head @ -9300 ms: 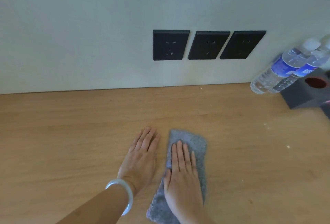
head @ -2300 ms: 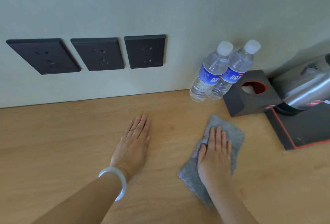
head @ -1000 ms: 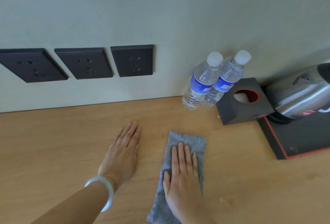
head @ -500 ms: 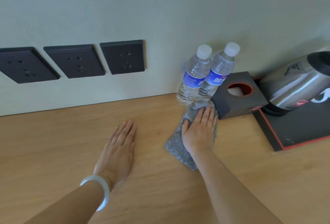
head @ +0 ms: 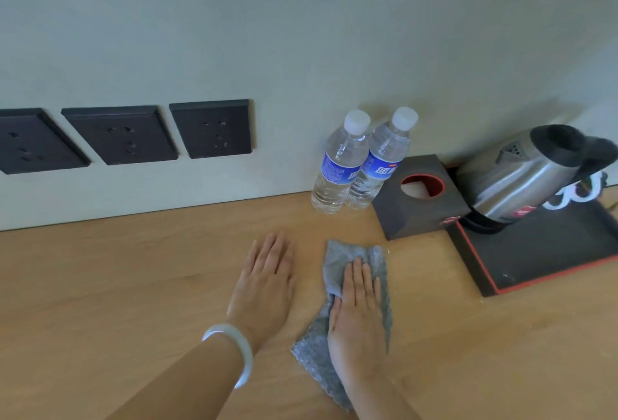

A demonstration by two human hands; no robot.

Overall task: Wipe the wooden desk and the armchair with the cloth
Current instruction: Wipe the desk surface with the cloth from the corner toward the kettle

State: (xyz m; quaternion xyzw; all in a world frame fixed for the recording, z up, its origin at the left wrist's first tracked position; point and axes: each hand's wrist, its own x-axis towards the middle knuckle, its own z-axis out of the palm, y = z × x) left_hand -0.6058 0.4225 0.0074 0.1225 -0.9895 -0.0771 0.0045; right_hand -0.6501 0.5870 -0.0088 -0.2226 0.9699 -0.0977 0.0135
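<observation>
— Why's the left hand (head: 264,289) flat on the desk (head: 100,285)?
— Bracing, I'd say. Fingers straight, holding nothing. The right hand (head: 356,312) presses the cloth (head: 347,252) down with straight fingers, no grip, so it slides.
— Wasn't the cloth up against the bottles (head: 337,165) a moment ago?
— Yes. It's been drawn back and now lies beside the left hand.

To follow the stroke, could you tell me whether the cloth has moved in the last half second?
Yes. The cloth under the right hand has pulled back toward the person, away from the water bottles.
</observation>
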